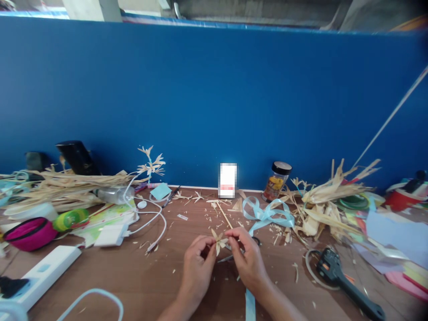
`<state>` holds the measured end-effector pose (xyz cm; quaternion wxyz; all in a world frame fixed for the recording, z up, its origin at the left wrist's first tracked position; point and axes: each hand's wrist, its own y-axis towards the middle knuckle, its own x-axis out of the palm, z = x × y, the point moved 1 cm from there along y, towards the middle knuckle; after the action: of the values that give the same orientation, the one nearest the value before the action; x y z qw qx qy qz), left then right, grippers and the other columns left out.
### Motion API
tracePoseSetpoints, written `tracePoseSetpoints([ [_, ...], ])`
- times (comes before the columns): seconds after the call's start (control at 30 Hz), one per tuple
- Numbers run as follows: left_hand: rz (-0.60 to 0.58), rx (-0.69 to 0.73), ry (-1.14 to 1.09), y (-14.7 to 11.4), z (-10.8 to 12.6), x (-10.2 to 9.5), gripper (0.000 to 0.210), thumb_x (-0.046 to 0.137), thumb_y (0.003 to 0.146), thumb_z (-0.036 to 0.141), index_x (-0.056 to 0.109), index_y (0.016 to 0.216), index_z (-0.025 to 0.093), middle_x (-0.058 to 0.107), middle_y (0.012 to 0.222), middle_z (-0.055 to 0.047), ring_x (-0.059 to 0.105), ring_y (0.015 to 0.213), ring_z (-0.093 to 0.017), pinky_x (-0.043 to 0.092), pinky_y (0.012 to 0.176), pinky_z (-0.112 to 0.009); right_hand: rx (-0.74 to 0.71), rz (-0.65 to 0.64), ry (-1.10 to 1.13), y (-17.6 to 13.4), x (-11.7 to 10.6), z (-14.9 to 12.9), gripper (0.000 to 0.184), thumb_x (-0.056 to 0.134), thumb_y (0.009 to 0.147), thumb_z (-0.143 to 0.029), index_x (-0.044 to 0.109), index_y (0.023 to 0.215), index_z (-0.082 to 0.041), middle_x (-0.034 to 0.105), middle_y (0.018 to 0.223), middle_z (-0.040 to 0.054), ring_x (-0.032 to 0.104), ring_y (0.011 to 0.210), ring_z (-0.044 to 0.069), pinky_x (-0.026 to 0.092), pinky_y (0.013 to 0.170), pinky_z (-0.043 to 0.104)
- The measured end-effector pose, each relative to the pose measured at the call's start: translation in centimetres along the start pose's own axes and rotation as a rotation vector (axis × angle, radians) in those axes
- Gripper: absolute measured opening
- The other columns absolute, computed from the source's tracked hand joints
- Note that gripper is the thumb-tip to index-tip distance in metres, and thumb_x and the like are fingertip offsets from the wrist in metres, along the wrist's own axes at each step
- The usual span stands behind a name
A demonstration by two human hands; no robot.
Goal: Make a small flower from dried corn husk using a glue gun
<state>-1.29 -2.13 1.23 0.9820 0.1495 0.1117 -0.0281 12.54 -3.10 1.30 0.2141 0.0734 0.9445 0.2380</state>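
Between my two hands, low in the middle of the head view, is a small pale flower of dried husk (pixel 219 243) with pointed petals. My left hand (pixel 199 257) pinches a petal on its left side with thumb and fingertips. On the right side, my right hand (pixel 246 254) is closed in a pinch at the flower's edge. Scissors (pixel 226 258) lie partly hidden under the hands. Behind them a thin stick (pixel 224 215) lies among husk scraps, and a light blue ribbon (pixel 267 213) lies looped to the right.
Dried husks are heaped at left (pixel 67 189) and right. A lidded jar (pixel 277 182) stands by the blue partition (pixel 214 98). A glue gun (pixel 347 283) lies front right. A power strip (pixel 50 276), white adapter (pixel 113 234) and pink pouch (pixel 30 234) are at left.
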Motion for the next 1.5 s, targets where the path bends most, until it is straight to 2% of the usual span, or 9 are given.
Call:
tracePoseSetpoints([
  [0.1,-0.039,-0.022,-0.081,0.1,-0.4,0.1,0.017,0.05,0.077,0.025,0.065,0.079,0.016,0.057,0.072,-0.003,0.053,0.065,-0.015,0.042,0.058,-0.023,0.068,-0.071,0.075,0.2,0.0,0.1,0.014,0.043,0.083,-0.017,0.057,0.088,-0.019,0.059,0.081,0.0037,0.056,0.074,0.016,0.045,0.064,0.025],
  [0.23,-0.052,-0.085,-0.176,0.2,-1.1,0.4,0.014,0.053,0.075,0.024,0.064,0.078,0.016,0.052,0.069,0.001,0.046,0.05,-0.009,0.037,0.046,-0.019,0.149,-0.138,0.162,0.1,0.5,0.3,0.011,0.047,0.08,-0.016,0.056,0.086,-0.019,0.061,0.079,0.002,0.057,0.071,0.015,0.046,0.063,0.025],
  [0.47,-0.062,-0.095,-0.203,0.2,-1.2,0.4,0.013,0.053,0.076,0.025,0.061,0.078,0.015,0.051,0.068,0.001,0.045,0.05,-0.009,0.037,0.047,-0.019,0.198,-0.113,0.21,-0.2,1.0,0.0,0.009,0.051,0.076,-0.014,0.053,0.084,-0.018,0.059,0.076,0.0005,0.056,0.068,0.014,0.046,0.061,0.024],
  [0.63,-0.044,-0.068,-0.095,0.1,-0.5,0.1,0.016,0.051,0.077,0.028,0.062,0.076,0.015,0.057,0.072,-0.003,0.054,0.063,-0.015,0.042,0.057,-0.023,0.17,-0.12,0.203,-0.2,0.9,-0.3,0.007,0.049,0.078,-0.017,0.053,0.084,-0.018,0.058,0.074,0.0005,0.054,0.064,0.013,0.046,0.057,0.022],
  [0.8,0.029,-0.011,-0.004,0.2,-0.2,-0.1,0.016,0.05,0.077,0.026,0.063,0.076,0.016,0.06,0.076,-0.005,0.057,0.073,-0.019,0.044,0.066,-0.027,0.111,-0.026,0.144,-0.1,0.6,-0.2,0.018,0.055,0.073,-0.013,0.051,0.09,-0.019,0.055,0.081,0.002,0.053,0.067,0.013,0.045,0.054,0.021],
  [0.97,0.068,0.024,0.052,0.1,-0.4,0.1,0.015,0.052,0.075,0.026,0.064,0.075,0.017,0.06,0.071,-0.003,0.056,0.064,-0.016,0.044,0.058,-0.025,-0.035,0.001,0.053,0.0,0.4,-0.4,0.016,0.058,0.069,-0.01,0.055,0.082,-0.02,0.052,0.08,0.0022,0.05,0.067,0.014,0.045,0.056,0.023],
  [1.07,0.065,0.025,0.065,0.0,-0.4,0.2,0.014,0.053,0.074,0.026,0.064,0.073,0.017,0.058,0.068,-0.002,0.054,0.06,-0.015,0.042,0.054,-0.023,-0.056,-0.015,0.019,0.0,0.4,-0.5,0.02,0.06,0.068,-0.009,0.055,0.085,-0.02,0.052,0.081,0.0021,0.05,0.067,0.014,0.044,0.057,0.024],
  [1.23,0.044,0.015,0.054,-0.2,-0.5,0.3,0.013,0.054,0.074,0.025,0.062,0.069,0.016,0.056,0.067,-0.001,0.052,0.057,-0.013,0.04,0.052,-0.021,-0.098,-0.038,0.017,-0.1,0.3,-0.6,0.012,0.053,0.074,-0.008,0.057,0.076,-0.019,0.052,0.075,0.0015,0.05,0.064,0.013,0.044,0.056,0.023],
  [1.5,0.053,-0.023,0.003,0.0,-0.5,0.1,0.015,0.055,0.073,0.027,0.064,0.068,0.015,0.057,0.064,-0.001,0.05,0.054,-0.012,0.04,0.049,-0.02,-0.14,-0.025,0.018,0.0,0.3,-0.3,0.013,0.049,0.077,-0.012,0.059,0.073,-0.019,0.056,0.074,0.0025,0.054,0.067,0.014,0.045,0.058,0.024],
])
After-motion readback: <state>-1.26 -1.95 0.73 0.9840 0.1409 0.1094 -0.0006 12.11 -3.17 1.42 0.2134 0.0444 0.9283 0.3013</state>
